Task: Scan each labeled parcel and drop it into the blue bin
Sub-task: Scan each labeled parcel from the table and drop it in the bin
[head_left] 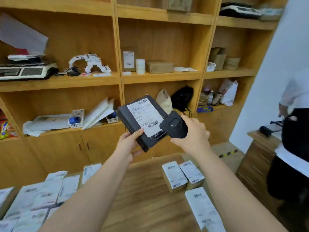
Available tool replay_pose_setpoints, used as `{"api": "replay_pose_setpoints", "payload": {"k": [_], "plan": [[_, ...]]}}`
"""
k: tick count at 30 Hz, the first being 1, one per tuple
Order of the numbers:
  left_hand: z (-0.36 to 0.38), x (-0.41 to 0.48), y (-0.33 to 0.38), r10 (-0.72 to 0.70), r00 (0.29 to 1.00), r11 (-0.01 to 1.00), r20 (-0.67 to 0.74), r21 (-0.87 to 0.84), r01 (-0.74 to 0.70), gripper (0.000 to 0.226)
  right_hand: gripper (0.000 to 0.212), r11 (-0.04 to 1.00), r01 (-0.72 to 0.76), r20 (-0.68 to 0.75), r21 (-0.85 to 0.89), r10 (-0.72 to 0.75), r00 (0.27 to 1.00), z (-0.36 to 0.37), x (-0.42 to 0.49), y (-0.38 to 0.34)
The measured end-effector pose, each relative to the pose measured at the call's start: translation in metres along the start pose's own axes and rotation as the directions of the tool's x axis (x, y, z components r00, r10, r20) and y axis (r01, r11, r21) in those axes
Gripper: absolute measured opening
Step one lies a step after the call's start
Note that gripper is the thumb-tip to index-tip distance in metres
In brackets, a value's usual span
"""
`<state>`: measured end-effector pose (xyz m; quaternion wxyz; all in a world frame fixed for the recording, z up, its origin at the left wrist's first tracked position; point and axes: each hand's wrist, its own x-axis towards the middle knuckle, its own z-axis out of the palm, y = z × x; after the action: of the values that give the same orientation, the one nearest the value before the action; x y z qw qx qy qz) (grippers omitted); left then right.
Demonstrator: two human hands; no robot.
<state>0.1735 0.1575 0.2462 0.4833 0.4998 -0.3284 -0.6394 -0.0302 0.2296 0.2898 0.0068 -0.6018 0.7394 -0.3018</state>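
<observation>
My left hand (129, 144) grips the lower corner of a flat black parcel (128, 116), held up and tilted, its white barcode label (145, 117) facing me. My right hand (194, 133) holds a black handheld scanner (173, 126), whose head overlaps the parcel's right edge beside the lower barcode. Several labeled parcels (46, 195) lie on the wooden table (145, 190) at the lower left. Three more labeled parcels (183, 174) lie at the right of the table. No blue bin is in view.
A wooden shelf unit (117, 47) fills the wall behind the table, holding a scale (23, 71), boxes, bags and papers. A person in a white top (296, 124) stands at the far right by a small wooden counter (260, 148).
</observation>
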Motion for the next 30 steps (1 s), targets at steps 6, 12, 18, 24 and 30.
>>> {"api": "replay_pose_setpoints", "payload": {"k": [6,12,18,24,30], "plan": [[0.023,-0.010,-0.103,-0.282,0.948,0.959,0.150,0.085,0.272,0.064,0.085,0.929,-0.361,-0.033,0.082,0.365,0.930,0.023,-0.110,0.069],[0.087,-0.067,-0.191,-0.503,0.770,0.861,0.393,0.304,0.408,0.044,0.087,0.728,-0.686,-0.135,0.015,0.681,0.720,-0.014,-0.231,0.116],[0.149,-0.163,-0.251,-0.648,0.570,0.760,0.506,0.486,0.432,0.041,0.094,0.497,-0.863,-0.351,0.084,0.826,0.441,-0.068,-0.342,0.150],[0.209,-0.278,-0.295,-0.712,0.350,0.702,0.608,0.615,0.359,0.042,0.090,0.288,-0.945,-0.498,0.154,0.849,0.177,-0.135,-0.454,0.164],[0.250,-0.419,-0.350,-0.806,0.155,0.591,0.571,0.760,0.270,0.044,0.090,0.103,-0.957,-0.583,0.272,0.809,-0.078,-0.201,-0.585,0.172]]}}
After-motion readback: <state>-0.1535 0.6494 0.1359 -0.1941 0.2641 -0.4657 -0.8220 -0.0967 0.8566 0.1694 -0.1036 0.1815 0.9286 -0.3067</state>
